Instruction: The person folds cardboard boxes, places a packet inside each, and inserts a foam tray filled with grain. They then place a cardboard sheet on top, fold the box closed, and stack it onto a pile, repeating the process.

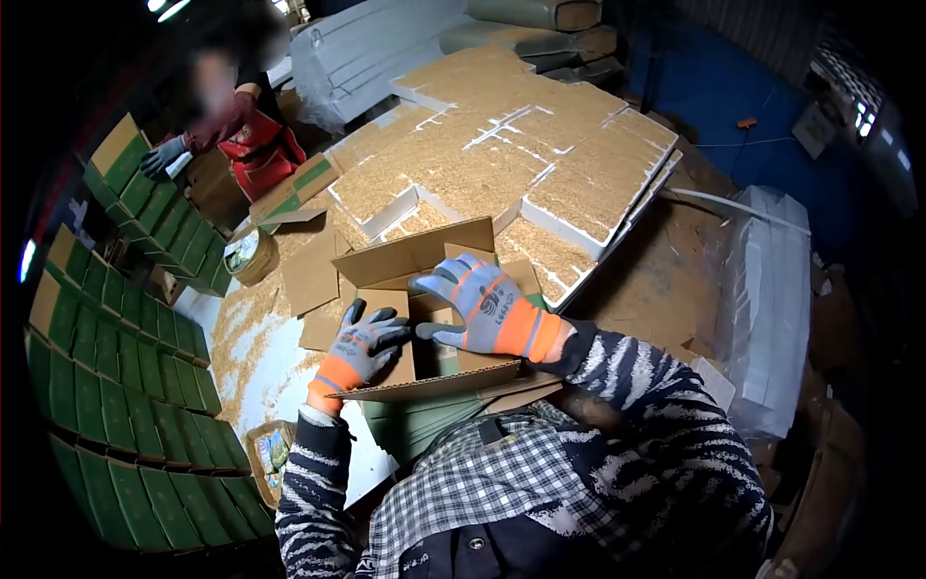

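Two gloved hands (367, 347) (487, 307), grasp unclear, touch an open carton (410, 251), green boxes (114, 417) stacked leftward.

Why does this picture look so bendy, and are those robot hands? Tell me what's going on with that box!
No robot here! Those are a person's own hands, in grey and orange gloves. There is just one picture, taken by a camera worn on that person's head, looking forward and down, so you also see their striped sleeves. Straight things look curved, especially near the edges.

The left hand is at the left side of an open cardboard box. The right hand is over its right side, thumb and fingers apart.

Behind the box lie white-edged trays of something brown and grainy; I can't tell what. Green boxes are stacked on the left, and another person wears a red apron.
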